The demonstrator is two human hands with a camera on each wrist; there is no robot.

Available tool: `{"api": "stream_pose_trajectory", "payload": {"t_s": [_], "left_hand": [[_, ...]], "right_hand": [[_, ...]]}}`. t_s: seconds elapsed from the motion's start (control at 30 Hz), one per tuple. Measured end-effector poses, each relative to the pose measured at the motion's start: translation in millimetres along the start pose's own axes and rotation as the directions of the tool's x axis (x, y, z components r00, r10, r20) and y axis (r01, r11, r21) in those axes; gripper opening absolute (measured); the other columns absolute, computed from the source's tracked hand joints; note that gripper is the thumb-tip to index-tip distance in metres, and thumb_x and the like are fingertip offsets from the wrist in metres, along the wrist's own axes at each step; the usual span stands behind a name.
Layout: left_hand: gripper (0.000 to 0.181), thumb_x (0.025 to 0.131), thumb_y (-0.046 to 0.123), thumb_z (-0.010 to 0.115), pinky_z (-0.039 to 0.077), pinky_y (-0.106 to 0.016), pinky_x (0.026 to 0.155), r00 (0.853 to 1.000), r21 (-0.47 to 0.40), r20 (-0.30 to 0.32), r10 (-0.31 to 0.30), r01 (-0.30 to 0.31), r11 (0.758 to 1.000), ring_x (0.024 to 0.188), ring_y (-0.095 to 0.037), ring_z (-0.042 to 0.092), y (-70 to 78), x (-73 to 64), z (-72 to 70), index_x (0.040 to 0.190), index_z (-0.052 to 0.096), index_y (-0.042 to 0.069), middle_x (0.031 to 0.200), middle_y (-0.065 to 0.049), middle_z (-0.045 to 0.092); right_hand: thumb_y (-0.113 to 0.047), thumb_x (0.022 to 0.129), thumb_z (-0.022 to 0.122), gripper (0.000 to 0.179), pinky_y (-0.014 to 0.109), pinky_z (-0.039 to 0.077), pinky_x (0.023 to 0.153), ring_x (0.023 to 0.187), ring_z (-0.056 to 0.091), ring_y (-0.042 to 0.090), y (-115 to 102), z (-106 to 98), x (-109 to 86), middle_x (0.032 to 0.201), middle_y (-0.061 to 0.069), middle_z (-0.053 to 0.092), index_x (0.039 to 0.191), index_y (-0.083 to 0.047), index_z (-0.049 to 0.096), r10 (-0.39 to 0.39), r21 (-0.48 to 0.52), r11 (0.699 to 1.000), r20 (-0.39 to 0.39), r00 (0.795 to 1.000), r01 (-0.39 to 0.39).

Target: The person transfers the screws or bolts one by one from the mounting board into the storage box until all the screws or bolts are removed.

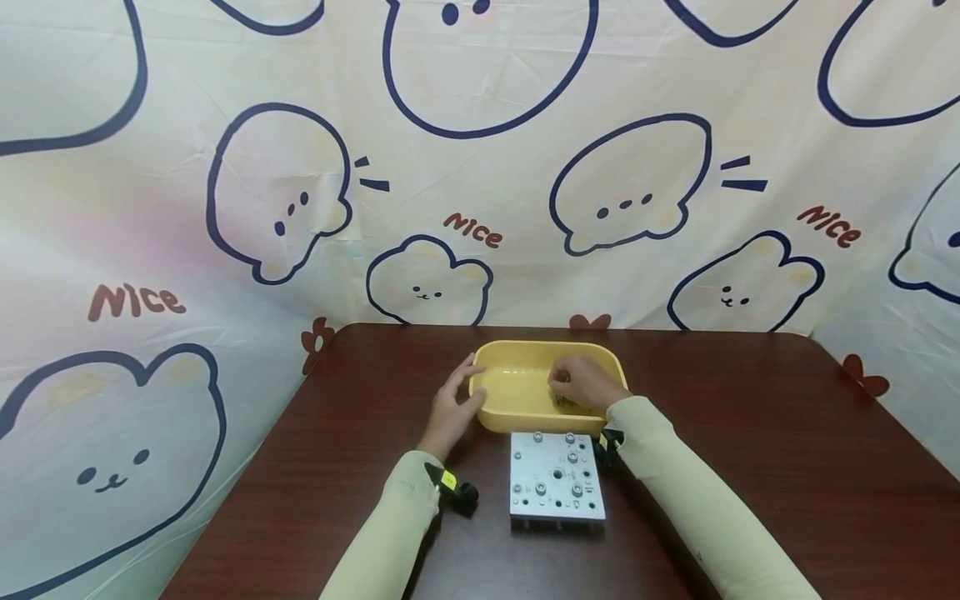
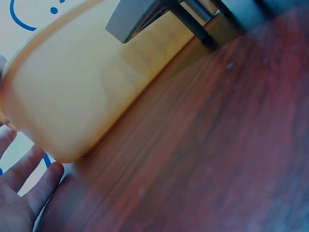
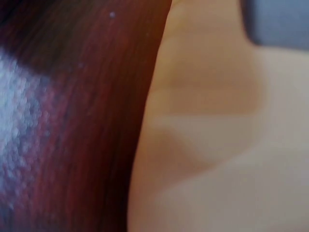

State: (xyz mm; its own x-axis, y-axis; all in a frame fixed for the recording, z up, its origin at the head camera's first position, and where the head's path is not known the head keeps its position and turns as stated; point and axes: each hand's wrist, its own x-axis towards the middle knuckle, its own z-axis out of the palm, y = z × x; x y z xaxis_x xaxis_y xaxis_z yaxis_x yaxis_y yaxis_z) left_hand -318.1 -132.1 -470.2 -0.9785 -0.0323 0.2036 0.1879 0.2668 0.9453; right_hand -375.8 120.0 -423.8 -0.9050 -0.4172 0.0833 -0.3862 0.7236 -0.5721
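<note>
A yellow plastic tray stands on the table in the head view. My left hand is at its left end, fingers fairly straight and spread along the rim; the left wrist view shows those fingers beside the tray's outer corner. My right hand reaches into the tray's right part with its fingers bent downward. Small metallic pieces show just under its fingertips; I cannot tell whether it pinches one. Directly in front of the tray sits a silver metal plate with several holes and socket-head screws.
The plate stands raised, with threaded screw ends reaching down below it in the left wrist view. Dark wood table surrounds the tray and plate. A printed cloth hangs behind the table's far edge and along both sides.
</note>
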Motion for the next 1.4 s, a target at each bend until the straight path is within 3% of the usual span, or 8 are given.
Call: {"api": "stream_pose_trajectory", "payload": {"t_s": [0.63, 0.87, 1.03, 1.23, 1.4], "left_hand": [[0.034, 0.091, 0.027, 0.062, 0.026, -0.047, 0.113, 1.0, 0.02, -0.013, -0.003, 0.003, 1.0, 0.142, -0.01, 0.026, -0.7, -1.5, 0.0, 0.125, 0.061, 0.03, 0.146, 0.029, 0.035], [0.036, 0.091, 0.025, 0.062, 0.026, -0.051, 0.113, 1.0, -0.002, 0.006, -0.005, 0.005, 1.0, 0.143, -0.015, 0.025, -0.9, -1.6, 0.1, 0.127, 0.06, 0.029, 0.153, 0.016, 0.033], [0.036, 0.091, 0.025, 0.062, 0.028, -0.049, 0.112, 1.0, -0.001, -0.006, -0.009, 0.009, 1.0, 0.143, -0.013, 0.026, 1.3, -2.4, 0.7, 0.126, 0.06, 0.029, 0.15, 0.023, 0.034], [0.035, 0.091, 0.025, 0.063, 0.029, -0.046, 0.112, 1.0, 0.013, -0.001, -0.004, 0.004, 1.0, 0.142, -0.012, 0.027, 1.1, -2.6, 2.1, 0.126, 0.06, 0.03, 0.149, 0.024, 0.034], [0.034, 0.091, 0.026, 0.063, 0.028, -0.048, 0.113, 1.0, 0.025, -0.021, -0.007, 0.008, 1.0, 0.142, -0.012, 0.027, 0.7, -2.1, 1.5, 0.124, 0.061, 0.031, 0.147, 0.028, 0.034]], "right_hand": [[-0.011, 0.085, 0.067, 0.011, 0.029, 0.048, 0.066, 0.07, 0.058, 0.015, -1.0, 1.0, -0.8, 0.069, -0.003, 0.063, 0.076, -0.015, 0.07, 0.015, -0.031, 0.999, -0.024, 1.0, -0.016], [-0.011, 0.085, 0.068, 0.01, 0.029, 0.047, 0.067, 0.07, 0.058, 0.015, -0.8, 1.8, -0.8, 0.071, -0.004, 0.063, 0.076, -0.015, 0.07, 0.039, -0.044, 0.998, -0.034, 0.999, -0.041], [-0.016, 0.088, 0.065, 0.008, 0.029, 0.048, 0.066, 0.071, 0.058, 0.016, 1.0, -0.6, -1.3, 0.075, -0.003, 0.064, 0.082, -0.015, 0.07, 0.047, 0.018, 0.999, -0.028, 0.999, -0.046], [-0.024, 0.092, 0.064, 0.011, 0.03, 0.049, 0.067, 0.074, 0.057, 0.017, 1.3, -17.0, -8.7, 0.084, -0.002, 0.064, 0.095, -0.016, 0.07, 0.03, 0.062, 0.998, -0.068, 0.997, -0.026], [-0.028, 0.091, 0.065, 0.01, 0.032, 0.05, 0.075, 0.082, 0.058, 0.018, -10.4, -34.3, -19.9, 0.09, -0.003, 0.064, 0.097, -0.02, 0.069, -0.013, 0.065, 0.998, -0.063, 0.998, 0.017]]}}
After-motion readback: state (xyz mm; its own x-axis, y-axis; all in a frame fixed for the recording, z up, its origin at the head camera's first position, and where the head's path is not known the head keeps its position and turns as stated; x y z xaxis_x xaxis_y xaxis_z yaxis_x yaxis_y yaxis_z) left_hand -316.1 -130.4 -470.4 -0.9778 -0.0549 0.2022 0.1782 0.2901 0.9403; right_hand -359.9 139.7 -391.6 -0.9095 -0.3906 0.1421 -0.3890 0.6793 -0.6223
